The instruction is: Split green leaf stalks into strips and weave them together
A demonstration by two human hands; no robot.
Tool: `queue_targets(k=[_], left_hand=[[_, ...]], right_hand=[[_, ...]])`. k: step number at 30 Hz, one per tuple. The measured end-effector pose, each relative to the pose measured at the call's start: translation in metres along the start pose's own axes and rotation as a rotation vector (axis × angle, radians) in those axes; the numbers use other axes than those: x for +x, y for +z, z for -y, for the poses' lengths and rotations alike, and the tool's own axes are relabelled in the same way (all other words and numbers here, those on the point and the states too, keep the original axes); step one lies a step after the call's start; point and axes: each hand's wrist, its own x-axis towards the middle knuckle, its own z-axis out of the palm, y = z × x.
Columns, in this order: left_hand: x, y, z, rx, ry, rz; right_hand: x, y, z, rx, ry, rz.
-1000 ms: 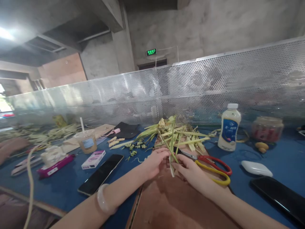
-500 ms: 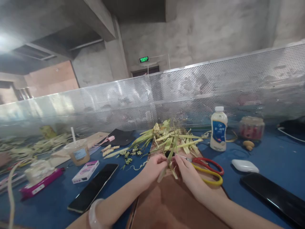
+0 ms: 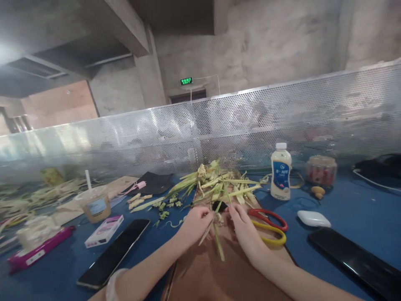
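Over the brown board (image 3: 219,271), my left hand (image 3: 196,222) pinches green plant strips (image 3: 218,240) that look like dried leaf or husk. My right hand (image 3: 242,223) closes on the same small bundle from the other side, fingertips near a pale knot-like piece. A small black object (image 3: 219,206) shows just behind the fingers. Scissors with red and yellow handles (image 3: 272,236) lie against the far side of my right hand, their blades mostly hidden. Beyond both hands is a heap of yellow-green strips (image 3: 219,179), with small green knotted pieces (image 3: 169,204) to its left.
On the left stand a drink cup (image 3: 94,205), a small box (image 3: 104,231), a phone (image 3: 115,253) and a magenta tissue pack (image 3: 40,248). A bottle (image 3: 280,173), a jar (image 3: 321,171), a white case (image 3: 313,218) and a black phone (image 3: 354,259) are right. A perforated metal screen (image 3: 156,138) rises behind.
The strips between my hands have shifted: one now hangs further down toward me, and the black object shows more. My view has turned slightly right.
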Motion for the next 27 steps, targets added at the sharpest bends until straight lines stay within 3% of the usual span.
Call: queue_targets(k=[6,10,15,21,27], left_hand=[[-0.006,0.001,0.001,0.169,0.123,-0.015],[-0.015,0.003,-0.009,0.253,0.222,0.058],[-0.018,0.005,-0.015,0.345,0.280,0.027],[-0.018,0.001,-0.018,0.060,0.152,0.294],[-0.011,0.002,-0.010,-0.107,0.124,0.389]], right_hand=[[0.000,0.001,0.006,0.113,-0.132,0.080],[-0.001,0.001,0.006,0.272,-0.030,0.127],[-0.005,0.002,0.009,0.364,0.031,0.183],[0.000,-0.001,0.013,0.212,-0.050,0.163],[0.001,-0.003,0.017,0.079,-0.093,0.112]])
